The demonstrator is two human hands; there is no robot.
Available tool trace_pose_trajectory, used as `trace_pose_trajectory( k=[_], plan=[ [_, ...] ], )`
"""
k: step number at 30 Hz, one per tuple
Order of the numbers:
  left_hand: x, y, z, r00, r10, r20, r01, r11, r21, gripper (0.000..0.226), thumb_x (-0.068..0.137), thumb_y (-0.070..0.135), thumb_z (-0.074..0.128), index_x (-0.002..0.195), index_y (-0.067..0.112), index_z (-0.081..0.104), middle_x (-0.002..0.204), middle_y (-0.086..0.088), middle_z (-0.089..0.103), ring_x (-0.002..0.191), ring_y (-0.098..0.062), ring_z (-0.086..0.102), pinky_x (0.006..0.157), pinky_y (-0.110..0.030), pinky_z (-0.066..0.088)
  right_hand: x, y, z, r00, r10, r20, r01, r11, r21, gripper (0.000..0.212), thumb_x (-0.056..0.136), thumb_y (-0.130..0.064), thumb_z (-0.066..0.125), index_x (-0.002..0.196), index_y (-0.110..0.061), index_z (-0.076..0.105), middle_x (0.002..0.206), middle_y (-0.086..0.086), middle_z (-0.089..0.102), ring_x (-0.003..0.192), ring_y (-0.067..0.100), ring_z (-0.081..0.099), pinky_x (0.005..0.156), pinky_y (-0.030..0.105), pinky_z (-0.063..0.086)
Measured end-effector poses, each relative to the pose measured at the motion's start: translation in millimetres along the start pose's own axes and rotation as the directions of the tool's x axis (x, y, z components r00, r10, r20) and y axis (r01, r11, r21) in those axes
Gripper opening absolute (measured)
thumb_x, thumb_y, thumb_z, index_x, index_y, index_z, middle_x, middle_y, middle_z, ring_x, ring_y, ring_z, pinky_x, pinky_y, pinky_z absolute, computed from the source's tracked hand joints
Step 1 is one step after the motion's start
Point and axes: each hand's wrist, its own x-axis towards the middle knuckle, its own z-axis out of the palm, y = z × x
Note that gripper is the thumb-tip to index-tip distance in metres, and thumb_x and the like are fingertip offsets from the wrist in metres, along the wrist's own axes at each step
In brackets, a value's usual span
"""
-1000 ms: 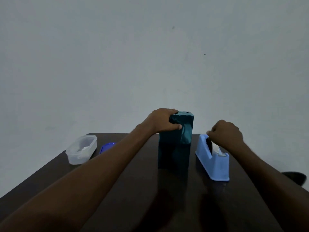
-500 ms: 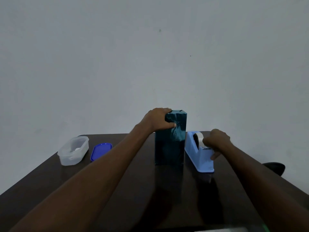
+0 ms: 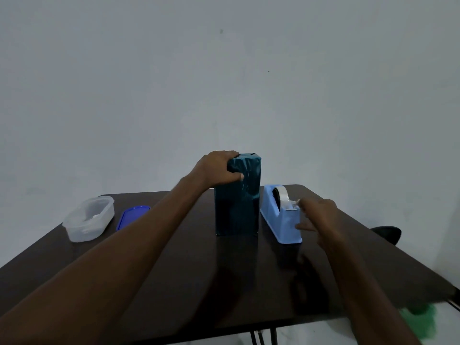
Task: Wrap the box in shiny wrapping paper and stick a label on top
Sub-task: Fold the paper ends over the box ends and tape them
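Observation:
A tall box (image 3: 236,207) wrapped in shiny teal paper stands upright in the middle of the dark table (image 3: 174,282). My left hand (image 3: 216,170) grips its top left corner, thumb on the near face. Right of the box, touching or nearly touching it, sits a light blue tape dispenser (image 3: 276,215) with a clear tape roll (image 3: 282,194). My right hand (image 3: 318,215) is at the dispenser's near end, fingertips on the tape at the cutter and thumb against the dispenser's side. The hand is blurred. No label is in view.
A clear plastic container (image 3: 87,220) and its blue lid (image 3: 132,216) lie at the table's left. A dark rounded object (image 3: 387,234) shows beyond the right edge. Something green (image 3: 420,319) lies on the floor at the lower right.
My right hand has slid from the tape roll down to the cutter end of the dispenser. My left hand has kept its grip on the box top. The camera has tilted slightly.

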Motion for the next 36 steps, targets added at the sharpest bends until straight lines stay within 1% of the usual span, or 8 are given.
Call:
trace_pose_trajectory(
  k=[3, 5, 9, 15, 19, 28, 33, 36],
  plan=[
    [0.7, -1.7, -0.9, 1.000, 0.006, -0.006, -0.006, 1.000, 0.005, 0.062, 0.069, 0.050, 0.056, 0.125, 0.023, 0.060, 0.112, 0.003, 0.069, 0.100, -0.018, 0.062, 0.079, -0.027, 0.043, -5.6, 16.1, 1.4, 0.998, -0.051, -0.038, 0.053, 0.998, 0.035, 0.019, 0.087, -0.010, 0.072, 0.073, -0.003, 0.062, 0.092, 0.022, 0.066, 0.088, 0.036, 0.068, 0.065, 0.036, 0.059],
    [0.3, -1.5, -0.4, 1.000, 0.006, -0.007, -0.006, 1.000, 0.006, 0.062, 0.069, 0.049, 0.057, 0.126, 0.022, 0.060, 0.113, 0.003, 0.069, 0.101, -0.018, 0.061, 0.080, -0.027, 0.042, -9.0, 23.8, 0.4, 0.995, -0.085, -0.051, 0.087, 0.994, 0.058, 0.019, 0.088, -0.011, 0.072, 0.072, -0.003, 0.064, 0.090, 0.026, 0.068, 0.087, 0.035, 0.069, 0.067, 0.034, 0.059],
    [0.3, -3.5, 0.3, 1.000, 0.008, -0.005, -0.008, 1.000, 0.015, 0.063, 0.072, 0.048, 0.059, 0.128, 0.022, 0.058, 0.117, 0.002, 0.068, 0.104, -0.019, 0.060, 0.080, -0.026, 0.041, -9.1, 37.4, -0.6, 0.991, -0.121, -0.064, 0.123, 0.992, 0.039, 0.016, 0.087, -0.009, 0.072, 0.073, -0.002, 0.068, 0.085, 0.024, 0.071, 0.079, 0.030, 0.069, 0.079, 0.045, 0.059],
    [1.0, -3.7, 0.0, 1.000, 0.010, 0.002, -0.010, 1.000, 0.027, 0.068, 0.069, 0.051, 0.054, 0.130, 0.022, 0.057, 0.119, 0.002, 0.067, 0.106, -0.019, 0.060, 0.082, -0.026, 0.041, -6.1, 56.5, 2.1, 0.992, -0.079, -0.103, 0.079, 0.997, 0.000, 0.012, 0.083, -0.011, 0.076, 0.074, -0.006, 0.071, 0.085, 0.013, 0.072, 0.089, 0.029, 0.068, 0.069, 0.039, 0.057],
    [1.9, -4.1, 0.4, 1.000, 0.009, 0.003, -0.009, 1.000, 0.023, 0.067, 0.069, 0.050, 0.055, 0.129, 0.021, 0.057, 0.117, 0.001, 0.068, 0.104, -0.019, 0.061, 0.083, -0.028, 0.043, -5.3, 58.6, 8.6, 0.990, -0.072, -0.125, 0.067, 0.997, -0.048, 0.012, 0.083, -0.010, 0.075, 0.072, -0.009, 0.071, 0.083, 0.009, 0.071, 0.087, 0.025, 0.068, 0.079, 0.047, 0.058],
    [2.9, -6.6, -0.5, 0.999, 0.029, 0.025, -0.030, 0.999, 0.017, 0.061, 0.069, 0.049, 0.055, 0.124, 0.023, 0.059, 0.110, 0.004, 0.068, 0.096, -0.017, 0.061, 0.076, -0.026, 0.041, -7.0, 67.3, 8.9, 0.993, -0.047, -0.105, 0.027, 0.982, -0.187, 0.015, 0.083, -0.006, 0.074, 0.069, -0.006, 0.068, 0.077, 0.007, 0.067, 0.077, 0.021, 0.066, 0.075, 0.047, 0.060],
    [3.1, -6.1, 0.7, 0.999, 0.012, 0.035, -0.012, 1.000, 0.015, 0.063, 0.069, 0.049, 0.055, 0.126, 0.022, 0.058, 0.112, 0.003, 0.068, 0.099, -0.019, 0.062, 0.081, -0.030, 0.047, -17.5, 50.3, -0.7, 0.973, -0.201, -0.115, 0.163, 0.947, -0.277, 0.013, 0.086, -0.010, 0.072, 0.074, -0.009, 0.068, 0.077, 0.009, 0.070, 0.075, 0.021, 0.067, 0.069, 0.039, 0.058],
    [3.8, -5.4, 0.2, 0.999, 0.002, 0.050, -0.004, 1.000, 0.026, 0.070, 0.069, 0.049, 0.054, 0.134, 0.023, 0.054, 0.121, 0.002, 0.066, 0.107, -0.020, 0.060, 0.089, -0.033, 0.049, -29.5, 8.8, -4.3, 0.941, -0.337, 0.036, 0.339, 0.933, -0.121, 0.009, 0.089, -0.005, 0.068, 0.081, 0.000, 0.068, 0.076, 0.012, 0.070, 0.069, 0.018, 0.065, 0.065, 0.028, 0.054]
  ],
)
